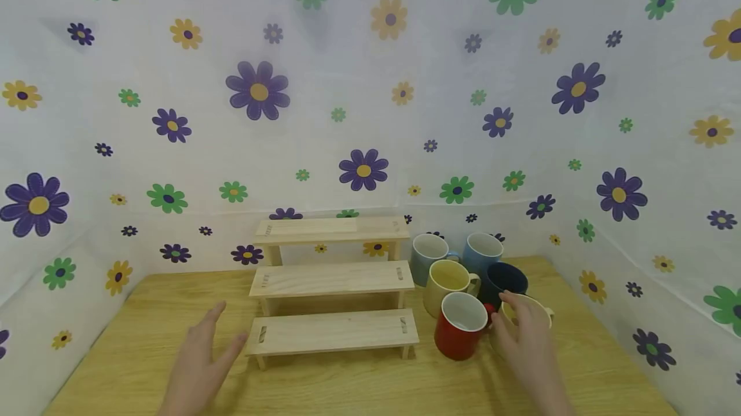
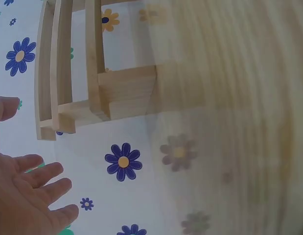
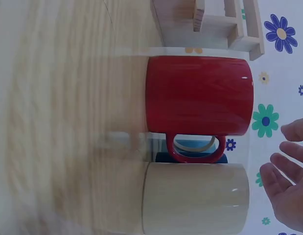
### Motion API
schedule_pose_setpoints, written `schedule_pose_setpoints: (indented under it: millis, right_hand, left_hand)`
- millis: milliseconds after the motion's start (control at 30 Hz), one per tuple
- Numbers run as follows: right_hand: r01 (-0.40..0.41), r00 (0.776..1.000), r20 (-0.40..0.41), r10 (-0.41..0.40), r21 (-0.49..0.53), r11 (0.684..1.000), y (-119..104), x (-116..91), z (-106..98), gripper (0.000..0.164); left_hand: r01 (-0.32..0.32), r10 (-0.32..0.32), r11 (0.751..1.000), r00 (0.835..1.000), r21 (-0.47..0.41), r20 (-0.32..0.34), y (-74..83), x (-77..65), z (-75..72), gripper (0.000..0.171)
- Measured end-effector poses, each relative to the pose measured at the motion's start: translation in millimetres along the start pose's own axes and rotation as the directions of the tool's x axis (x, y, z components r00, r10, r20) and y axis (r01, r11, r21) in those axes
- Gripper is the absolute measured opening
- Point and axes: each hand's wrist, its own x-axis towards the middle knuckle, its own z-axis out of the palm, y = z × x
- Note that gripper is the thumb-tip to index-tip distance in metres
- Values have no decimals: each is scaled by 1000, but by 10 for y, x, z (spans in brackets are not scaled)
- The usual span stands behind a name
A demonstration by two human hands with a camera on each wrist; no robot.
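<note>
the left hand (image 1: 199, 358) and right hand (image 1: 525, 342), loosely spread, hold nothing; red mug (image 1: 454, 339) seems stiff, breakable, best gripped by handle (image 3: 198, 159).

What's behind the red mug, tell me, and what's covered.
Behind the red mug stand a yellow mug and, farther back, a pale blue mug. The red mug covers the yellow mug's lower right side; that part can't be seen.

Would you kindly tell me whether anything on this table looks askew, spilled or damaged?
Only a thin line, darker than the grain, on the tabletop in the right wrist view; scratch or hair, I cannot tell. The mugs and wooden stand are upright, with no visible spill.
</note>
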Motion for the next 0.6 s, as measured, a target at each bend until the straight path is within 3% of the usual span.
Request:
schedule_pose_setpoints:
  millis: [167, 400, 500, 600]
  right_hand:
    - [-3, 999, -51, 4, 35, 999, 14, -104, 72, 37]
    - [39, 996, -78, -38, 2, 999, 21, -153, 162, 45]
    - [38, 997, -66, -39, -11, 999, 16, -158, 193, 46]
    - [21, 999, -34, -21, -26, 999, 3, -159, 210, 46]
  left_hand:
    - [78, -73, 994, 995, -76, 65, 6, -35, 84, 85]
    - [87, -74, 978, 994, -192, 76, -8, -61, 166, 83]
    - [148, -123, 945, 987, -293, 105, -6, -46, 194, 82]
    - [216, -173, 886, 975, -411, 138, -21, -32, 231, 81]
